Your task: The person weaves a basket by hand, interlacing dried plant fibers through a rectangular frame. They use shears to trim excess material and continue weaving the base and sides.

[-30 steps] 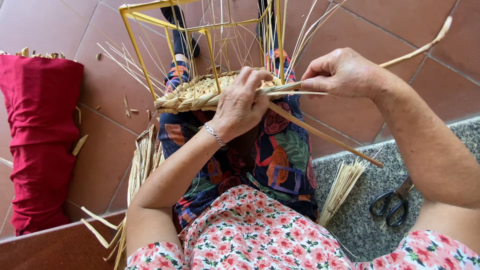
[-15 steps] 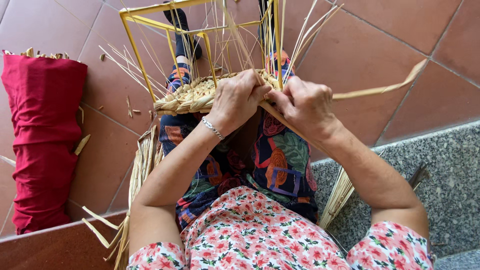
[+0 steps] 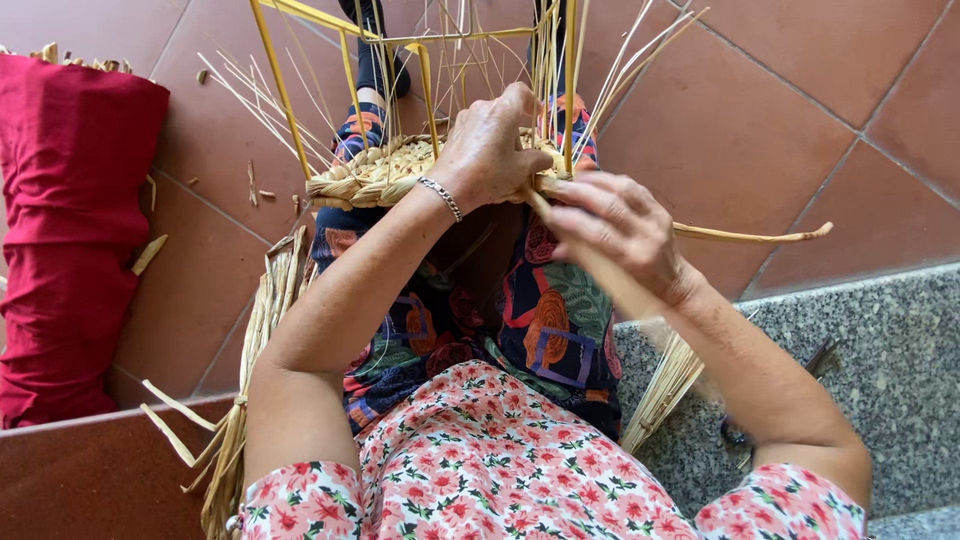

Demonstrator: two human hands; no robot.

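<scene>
A half-woven straw basket [image 3: 375,175] rests on my knees, its thin uprights rising inside a yellow wire frame [image 3: 280,95]. My left hand [image 3: 490,150], with a silver bracelet at the wrist, presses down on the woven rim and grips it. My right hand [image 3: 615,225] sits just right of it, fingers curled round a long flat straw strand [image 3: 750,236] that trails off to the right over the tiles.
A red cloth bundle [image 3: 65,230] lies on the tiled floor at left. Straw bundles lie beside my left thigh [image 3: 255,340] and on the grey stone ledge [image 3: 880,360] at my right [image 3: 665,390]. Dark scissors [image 3: 735,437] peek out under my right forearm.
My right hand came in from the far right to the basket rim, then dropped lower toward me, pulling the strand. My left hand stayed on the weave.
</scene>
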